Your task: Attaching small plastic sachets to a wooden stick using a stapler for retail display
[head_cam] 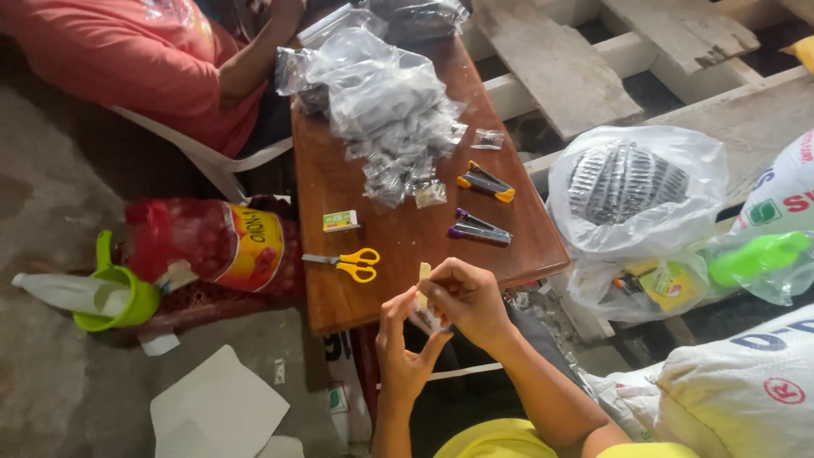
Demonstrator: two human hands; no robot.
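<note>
A small clear packet [426, 317] sat pinched between both hands just off the near edge of the wooden table [339, 187], with a pale slip of card [423, 282] standing up out of it. The left hand [402, 349] gripped the packet from below with thumb and fingers closed on it, while the right hand [467, 297] grasped the card and the top of the packet from above. On the table near that edge lay yellow-handled scissors [351, 262], towards the near left corner, and a small yellow-green box [340, 221] just beyond them. To the right of these lay a purple stapler [479, 228], and farther back an orange stapler [485, 182], the two near each other but apart. Beyond them a heap of small clear bags [390, 119] covered the far half of the table, with one loose packet [487, 139] by the right edge. At the far left corner sat another person in a red shirt [127, 59], an arm reaching to the heap.
</note>
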